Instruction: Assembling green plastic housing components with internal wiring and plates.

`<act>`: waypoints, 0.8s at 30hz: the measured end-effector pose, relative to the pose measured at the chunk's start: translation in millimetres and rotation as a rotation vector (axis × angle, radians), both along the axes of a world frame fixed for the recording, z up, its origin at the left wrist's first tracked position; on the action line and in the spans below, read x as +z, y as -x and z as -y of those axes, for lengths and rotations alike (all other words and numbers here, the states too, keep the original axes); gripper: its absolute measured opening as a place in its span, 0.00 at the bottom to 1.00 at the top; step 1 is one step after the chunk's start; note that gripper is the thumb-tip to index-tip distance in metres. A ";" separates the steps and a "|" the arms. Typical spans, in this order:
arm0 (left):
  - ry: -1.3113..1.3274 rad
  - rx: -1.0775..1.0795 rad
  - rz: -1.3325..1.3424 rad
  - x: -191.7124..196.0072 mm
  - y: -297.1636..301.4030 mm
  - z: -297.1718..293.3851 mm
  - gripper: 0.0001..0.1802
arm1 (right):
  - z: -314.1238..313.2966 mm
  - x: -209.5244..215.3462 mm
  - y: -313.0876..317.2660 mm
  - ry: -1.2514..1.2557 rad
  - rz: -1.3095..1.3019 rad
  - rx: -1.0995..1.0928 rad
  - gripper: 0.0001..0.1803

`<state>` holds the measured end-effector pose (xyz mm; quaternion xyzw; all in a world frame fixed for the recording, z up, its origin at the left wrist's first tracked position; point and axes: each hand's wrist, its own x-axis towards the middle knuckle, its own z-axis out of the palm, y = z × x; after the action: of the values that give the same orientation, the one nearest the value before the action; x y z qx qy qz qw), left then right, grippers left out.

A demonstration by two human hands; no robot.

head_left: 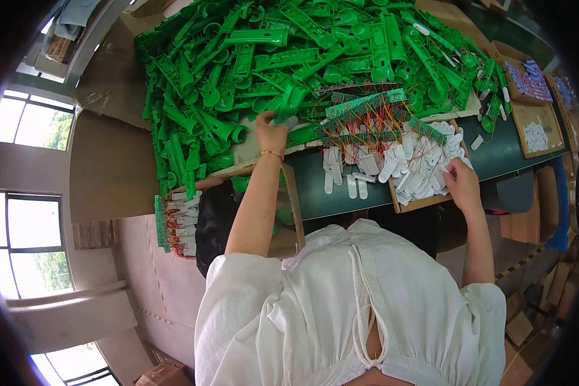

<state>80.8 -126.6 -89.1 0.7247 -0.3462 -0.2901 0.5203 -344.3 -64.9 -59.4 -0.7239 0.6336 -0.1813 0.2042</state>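
My left hand (pixel 272 135) reaches to the near edge of a big heap of green plastic casings (pixel 238 71). Its fingers are closed on one green plastic casing (pixel 292 100), whose wide end points up and away; the fingertips are partly hidden. On the right, my right hand (pixel 463 186) is over a shallow cardboard tray (pixel 424 204) of flat white plastic pieces (pixel 424 161). Thumb and forefinger pinch a white piece (pixel 444 172) at the tray's right side. Between the hands lie green circuit boards (pixel 367 106) with red and yellow wires, ending in white pieces.
A dark green tabletop (pixel 321 183) carries the heap and tray. More boards with white pieces (pixel 177 222) are stacked at the left, beside a black bag (pixel 215 222). An open carton (pixel 293 212) stands below my left forearm. Another tray (pixel 537 138) with white pieces lies far right.
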 end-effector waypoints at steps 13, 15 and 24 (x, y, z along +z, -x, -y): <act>0.149 -0.057 0.308 35.7 19.3 -12.9 0.28 | -7.0 24.3 -32.3 0.019 0.818 -0.027 0.06; 0.250 -0.165 0.107 46.2 23.7 -25.1 0.25 | -9.6 25.6 -41.3 -0.105 0.988 0.014 0.06; 0.197 -0.540 -0.004 99.8 97.7 -115.0 0.31 | -14.2 58.4 -127.2 -0.342 1.196 0.297 0.07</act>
<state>-16.9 -11.6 10.7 0.5518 -0.5521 -0.3844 0.4929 -217.1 -50.7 -1.0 -0.5348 0.3232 -0.4199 0.6582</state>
